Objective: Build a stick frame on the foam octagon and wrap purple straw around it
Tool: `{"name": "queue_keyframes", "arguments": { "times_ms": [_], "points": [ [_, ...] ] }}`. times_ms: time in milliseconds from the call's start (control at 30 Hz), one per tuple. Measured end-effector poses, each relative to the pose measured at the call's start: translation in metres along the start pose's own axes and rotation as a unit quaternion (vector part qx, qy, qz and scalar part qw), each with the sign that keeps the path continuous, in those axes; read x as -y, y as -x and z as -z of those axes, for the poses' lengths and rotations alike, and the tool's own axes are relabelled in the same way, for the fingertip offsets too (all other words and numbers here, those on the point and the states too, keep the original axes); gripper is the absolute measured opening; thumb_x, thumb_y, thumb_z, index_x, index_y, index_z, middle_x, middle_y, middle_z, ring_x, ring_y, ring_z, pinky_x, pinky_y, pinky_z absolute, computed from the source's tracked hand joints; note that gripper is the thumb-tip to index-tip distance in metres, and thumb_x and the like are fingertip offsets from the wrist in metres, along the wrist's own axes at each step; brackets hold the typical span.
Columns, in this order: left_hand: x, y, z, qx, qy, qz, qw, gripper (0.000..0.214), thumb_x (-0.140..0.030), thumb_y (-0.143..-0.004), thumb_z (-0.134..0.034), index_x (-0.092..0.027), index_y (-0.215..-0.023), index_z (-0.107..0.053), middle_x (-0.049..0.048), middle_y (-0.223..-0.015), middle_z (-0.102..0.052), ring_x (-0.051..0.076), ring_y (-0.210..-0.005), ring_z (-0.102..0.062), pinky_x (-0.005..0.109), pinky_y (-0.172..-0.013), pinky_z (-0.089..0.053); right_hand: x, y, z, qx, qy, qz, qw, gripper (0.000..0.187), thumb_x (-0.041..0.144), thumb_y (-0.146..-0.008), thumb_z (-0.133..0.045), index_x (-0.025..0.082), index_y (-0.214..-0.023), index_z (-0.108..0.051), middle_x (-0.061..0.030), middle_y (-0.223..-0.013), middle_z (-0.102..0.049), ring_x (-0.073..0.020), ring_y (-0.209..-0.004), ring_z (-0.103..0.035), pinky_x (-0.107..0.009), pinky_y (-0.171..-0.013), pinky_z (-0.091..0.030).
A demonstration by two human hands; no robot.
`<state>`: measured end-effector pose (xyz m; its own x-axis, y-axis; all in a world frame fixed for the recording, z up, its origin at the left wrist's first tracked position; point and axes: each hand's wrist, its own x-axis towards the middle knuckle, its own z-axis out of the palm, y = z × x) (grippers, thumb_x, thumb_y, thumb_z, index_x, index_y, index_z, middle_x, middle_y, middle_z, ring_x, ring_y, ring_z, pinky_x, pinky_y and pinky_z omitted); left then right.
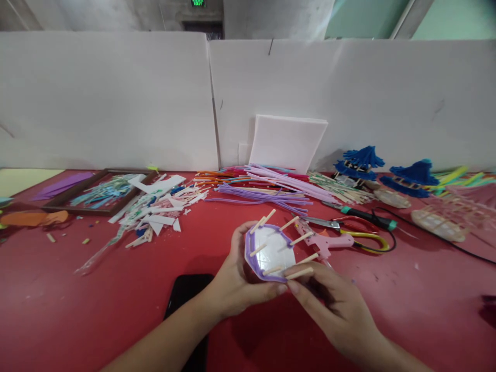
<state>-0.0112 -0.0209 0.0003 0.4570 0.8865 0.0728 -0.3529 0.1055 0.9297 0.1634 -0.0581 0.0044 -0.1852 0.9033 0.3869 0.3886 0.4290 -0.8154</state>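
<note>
First, one red surface [135, 299]. White sheets [289, 142], stacked, leaning upright at the far side. Left hand [242, 281] and right hand [333, 305], near centre. Black phone [189, 287], partly under the left forearm. Pink glue gun [329, 243], lying just right of the work. White base [277, 256] with purple edging [251, 250], between the hands, left fingers clamped on its rim. Pale wooden sticks [258, 250], standing on the base; right fingers clamped about the near right one.

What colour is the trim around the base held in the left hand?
Purple trim, seen best in the head view.
</note>
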Motion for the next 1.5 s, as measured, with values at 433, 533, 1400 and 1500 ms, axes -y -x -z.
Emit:
{"name": "queue_keyframes", "arguments": {
  "times_ms": [433,533,1400,1500],
  "points": [
    [-0.0010,0.0030,-0.0014,0.010,-0.007,0.007,1.000,0.081,-0.009,-0.061,-0.079,-0.031,-0.118,-0.026,0.0040,-0.116,-0.052,0.018,-0.103,-0.057,0.028,-0.085,-0.047,0.0007,-0.0001,0.0003,0.006,-0.013,0.021,1.000,0.011,0.016,-0.083,-0.052,0.021,-0.080,-0.062,0.0000,-0.070,-0.065,-0.0115,-0.060,-0.061,-0.019,-0.054,-0.048],
    [-0.0006,0.0040,-0.0028,0.010,0.025,0.014,1.000,0.078,-0.008,-0.063,-0.078,-0.031,-0.116,-0.025,0.0039,-0.112,-0.054,0.015,-0.095,-0.060,0.027,-0.080,-0.049,0.0009,0.0011,0.0006,0.014,-0.008,0.040,0.999,0.012,0.015,-0.083,-0.052,0.020,-0.080,-0.062,-0.0004,-0.071,-0.065,-0.0113,-0.059,-0.060,-0.019,-0.053,-0.047],
    [0.0009,0.0031,-0.0001,-0.010,-0.067,0.074,0.995,0.074,-0.024,-0.060,-0.081,-0.022,-0.123,-0.041,0.0145,-0.129,-0.049,0.028,-0.108,-0.055,0.046,-0.093,-0.043,-0.0041,-0.0005,0.0011,-0.032,0.013,0.081,0.996,0.012,0.013,-0.080,-0.058,0.019,-0.088,-0.064,-0.0032,-0.074,-0.069,-0.0131,-0.062,-0.065,-0.019,-0.053,-0.051],
    [-0.0028,0.0030,0.0004,-0.010,-0.077,0.072,0.994,0.094,-0.022,-0.060,-0.081,-0.027,-0.133,-0.022,0.0147,-0.129,-0.049,0.028,-0.110,-0.055,0.043,-0.092,-0.045,-0.0057,-0.0010,0.0006,-0.030,0.028,0.109,0.993,0.016,0.011,-0.080,-0.056,0.020,-0.091,-0.064,-0.0029,-0.075,-0.070,-0.0129,-0.063,-0.065,-0.020,-0.057,-0.052]
  ]
}}
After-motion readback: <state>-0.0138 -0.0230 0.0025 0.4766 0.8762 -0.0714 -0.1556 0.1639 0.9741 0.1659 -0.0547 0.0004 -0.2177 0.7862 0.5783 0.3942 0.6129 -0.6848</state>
